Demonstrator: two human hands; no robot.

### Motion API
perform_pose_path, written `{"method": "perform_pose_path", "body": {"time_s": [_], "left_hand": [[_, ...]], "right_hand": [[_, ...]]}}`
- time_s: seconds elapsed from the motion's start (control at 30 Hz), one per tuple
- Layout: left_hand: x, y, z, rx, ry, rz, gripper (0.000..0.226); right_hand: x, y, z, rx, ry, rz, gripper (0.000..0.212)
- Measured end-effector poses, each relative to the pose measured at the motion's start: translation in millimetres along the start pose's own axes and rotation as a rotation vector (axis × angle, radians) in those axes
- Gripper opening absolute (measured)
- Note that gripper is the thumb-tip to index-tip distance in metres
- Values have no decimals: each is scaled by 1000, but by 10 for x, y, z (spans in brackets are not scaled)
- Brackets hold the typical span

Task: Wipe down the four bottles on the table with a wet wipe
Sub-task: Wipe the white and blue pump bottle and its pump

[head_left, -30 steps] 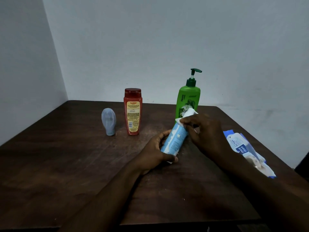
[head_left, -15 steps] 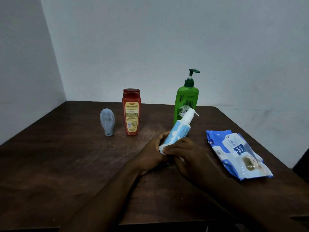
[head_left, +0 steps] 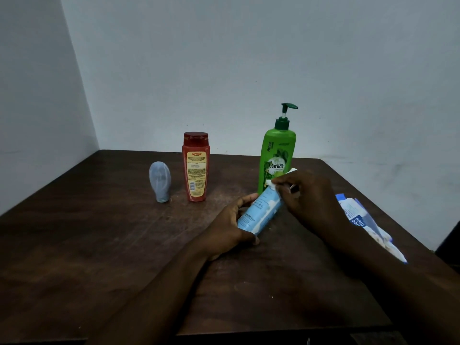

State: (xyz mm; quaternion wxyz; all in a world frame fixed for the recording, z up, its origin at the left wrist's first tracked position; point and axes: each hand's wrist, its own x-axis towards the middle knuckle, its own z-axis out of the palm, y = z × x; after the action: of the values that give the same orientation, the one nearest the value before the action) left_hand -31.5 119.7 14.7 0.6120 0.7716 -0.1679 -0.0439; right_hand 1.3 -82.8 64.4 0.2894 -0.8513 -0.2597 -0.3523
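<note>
**Light-blue bottle (head_left: 258, 212), held tilted above table (head_left: 99, 245)**

Gripped low on the body by left hand (head_left: 231, 227), fingers (head_left: 245, 199) curled round it. Upper end covered by right hand (head_left: 311, 197), pinching white wet wipe (head_left: 271, 187) against it. Behind, upright: green pump bottle (head_left: 276, 155), "Vatika", "Henna"; red bottle (head_left: 196, 168), "Karthika"; small grey bottle (head_left: 159, 181), cap down. Right: blue wipes pack (head_left: 358, 219), "mee" legible.

Dim, flat light, soft shadows, wide-angle bending at edges.
</note>
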Motion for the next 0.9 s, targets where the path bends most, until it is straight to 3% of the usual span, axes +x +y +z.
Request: {"method": "perform_pose_path", "body": {"time_s": [0.2, 0.3, 0.43, 0.8, 0.9], "left_hand": [[10, -17, 8, -23, 56, 2, 96], [30, -42, 23, -70, 56, 15, 95], [34, -51, 34, -99, 52, 18, 77], [-55, 53, -113, -5, -184, -96, 50], [-73, 69, -113, 42, -207, -95, 54]], "right_hand": [[-187, -212, 135, -10, -22, -13, 22], [-364, -414, 247, -27, -110, -145, 24], [-507, -582, 330, -56, -163, -287, 28], [-563, -512, 323, -9, -264, -216, 34], [-571, -499, 294, 17, -266, -218, 32]]}}
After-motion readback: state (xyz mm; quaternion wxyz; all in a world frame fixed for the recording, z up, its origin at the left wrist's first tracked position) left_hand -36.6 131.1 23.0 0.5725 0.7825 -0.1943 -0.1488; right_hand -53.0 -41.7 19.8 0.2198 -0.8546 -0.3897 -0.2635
